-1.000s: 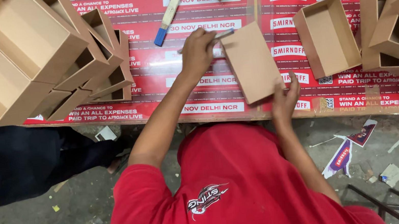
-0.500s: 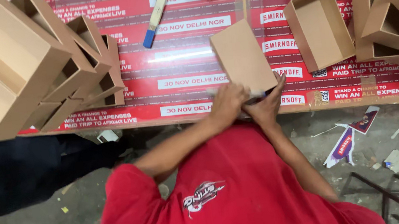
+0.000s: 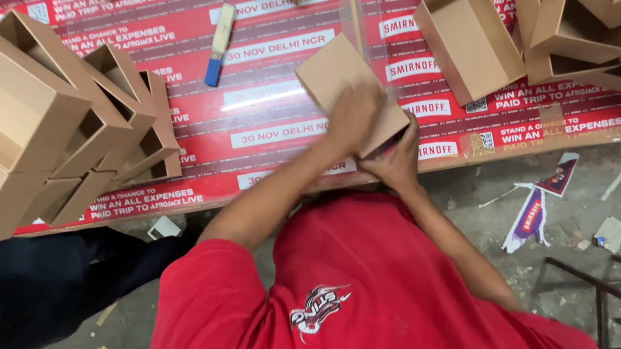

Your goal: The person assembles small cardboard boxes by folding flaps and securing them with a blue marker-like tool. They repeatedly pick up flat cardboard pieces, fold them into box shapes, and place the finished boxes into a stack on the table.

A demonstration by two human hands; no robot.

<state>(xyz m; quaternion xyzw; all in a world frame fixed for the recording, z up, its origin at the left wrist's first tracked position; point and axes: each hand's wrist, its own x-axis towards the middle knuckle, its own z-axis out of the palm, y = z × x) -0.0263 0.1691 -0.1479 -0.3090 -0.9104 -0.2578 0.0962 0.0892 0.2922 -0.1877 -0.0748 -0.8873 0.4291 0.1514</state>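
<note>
Pressing down, the left hand (image 3: 354, 113) lies flat and blurred on the box (image 3: 337, 75) at the table (image 3: 287, 181) near edge; the right hand (image 3: 396, 159) grips its lower corner. Open surface lies left, toward the brush (image 3: 219, 44); a tray (image 3: 468, 38) stands right.

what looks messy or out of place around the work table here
Scraps litter the floor: a torn printed paper piece and a small card offcut lie below the table edge. On the left, open cardboard boxes are stacked crookedly, overhanging that edge.
</note>
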